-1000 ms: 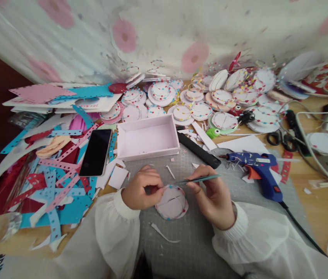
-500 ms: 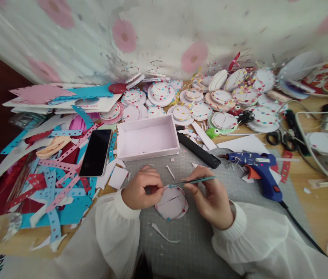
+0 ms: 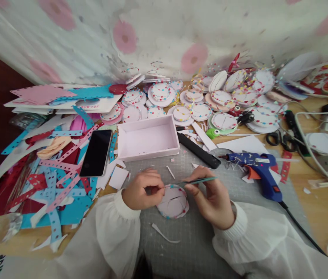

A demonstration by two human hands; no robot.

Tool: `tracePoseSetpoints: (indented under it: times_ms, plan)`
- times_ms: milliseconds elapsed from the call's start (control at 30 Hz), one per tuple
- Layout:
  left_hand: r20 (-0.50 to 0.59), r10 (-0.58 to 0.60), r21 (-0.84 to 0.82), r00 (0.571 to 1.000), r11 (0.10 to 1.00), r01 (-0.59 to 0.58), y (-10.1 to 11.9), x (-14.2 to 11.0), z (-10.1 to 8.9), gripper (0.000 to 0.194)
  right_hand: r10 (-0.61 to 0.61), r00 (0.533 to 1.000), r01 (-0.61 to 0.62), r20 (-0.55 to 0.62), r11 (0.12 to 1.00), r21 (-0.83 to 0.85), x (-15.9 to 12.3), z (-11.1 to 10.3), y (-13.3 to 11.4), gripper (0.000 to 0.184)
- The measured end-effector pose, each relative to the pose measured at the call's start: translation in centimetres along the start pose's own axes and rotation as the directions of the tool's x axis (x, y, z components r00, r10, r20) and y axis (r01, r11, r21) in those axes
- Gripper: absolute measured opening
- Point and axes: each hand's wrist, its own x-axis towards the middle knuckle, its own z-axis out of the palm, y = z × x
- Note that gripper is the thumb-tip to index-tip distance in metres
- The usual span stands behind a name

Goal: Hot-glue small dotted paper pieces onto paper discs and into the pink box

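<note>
A round white paper disc (image 3: 173, 202) with coloured dots along its rim lies on the grey cutting mat (image 3: 198, 232). My left hand (image 3: 143, 190) is curled at the disc's left edge, fingertips pinched at the rim. My right hand (image 3: 210, 197) holds a thin teal tool (image 3: 195, 181), its tip pointing left to the disc's upper rim beside my left fingertips. Both wrists are in white sleeves.
An empty pink box (image 3: 148, 140) stands behind the mat, a black phone (image 3: 96, 152) to its left among punched paper strips. A blue glue gun (image 3: 258, 167) lies at the right with its cord. Many finished discs (image 3: 198, 104) and scissors (image 3: 280, 138) crowd the back.
The tool's tip has slid a little left toward my left fingertips; the disc and both hands stay almost where they were.
</note>
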Motion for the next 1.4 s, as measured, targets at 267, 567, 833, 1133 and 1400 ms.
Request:
tracePoseSetpoints:
  times_ms: [267,567,833,1133,1400]
  plan:
    - [0.006,0.005,0.007,1.000,1.000,-0.005,0.00,0.06,-0.04,0.023,0.011,0.999,-0.010,-0.044,0.999,0.038,0.27,-0.43,-0.02,0.006]
    - [-0.008,0.012,0.006,1.000,1.000,-0.012,-0.01,0.07,0.05,0.023,0.034,0.999,-0.034,-0.037,0.999,0.020,0.00,-0.29,0.23,0.005]
    - [0.001,0.014,0.012,1.000,1.000,-0.014,0.02,0.09,0.00,0.024,-0.016,1.000,0.016,-0.008,1.000,0.002,0.06,-0.32,0.06,0.006]
    - [-0.003,0.011,0.025,1.000,1.000,-0.011,-0.07,0.08,0.07,0.025,-0.104,0.994,0.105,0.023,0.993,-0.056,0.09,-0.25,-0.35,0.013]
    - [0.006,0.012,0.026,1.000,1.000,-0.013,-0.04,0.10,0.02,0.026,-0.191,0.981,0.192,0.013,0.979,-0.063,0.22,-0.66,-0.62,0.016]
